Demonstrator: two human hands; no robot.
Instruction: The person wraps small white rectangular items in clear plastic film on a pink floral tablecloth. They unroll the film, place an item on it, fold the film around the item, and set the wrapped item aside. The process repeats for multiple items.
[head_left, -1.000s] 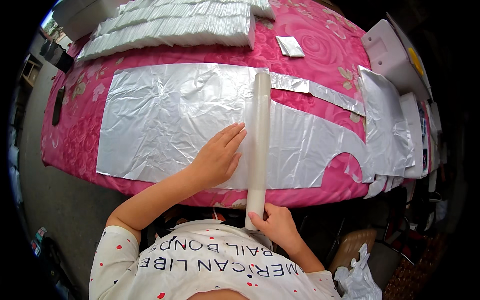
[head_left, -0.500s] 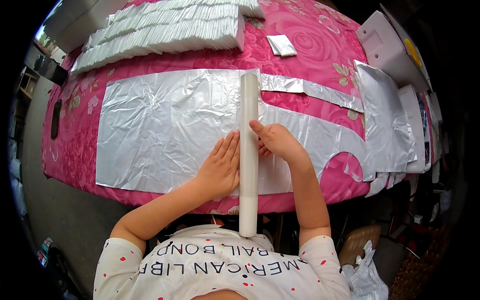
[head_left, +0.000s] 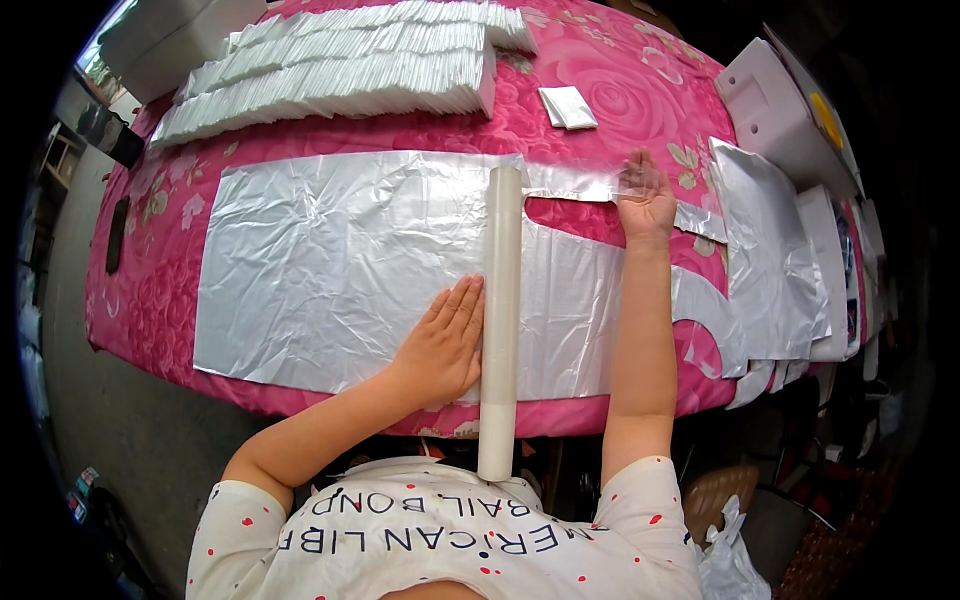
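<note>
A silvery-white plastic bag with cut-out handles lies flat on the table. Across its middle rests a long whitish tube, its near end reaching past the table edge toward my shirt. My left hand lies flat on the bag, fingers outstretched, its edge against the tube's left side. My right hand is over the far handle strip of the bag, palm up and fingers apart, a little smeared by motion. Nothing shows in its grasp.
Rows of folded white bags stand at the far left, with one folded bag to their right. More silvery sheets and a white foam box are at the right. A dark slim object lies near the left edge.
My right hand has left the tube's right side and moved away and to the right, onto the far handle strip. My left hand stays against the tube. The view has shifted slightly.
</note>
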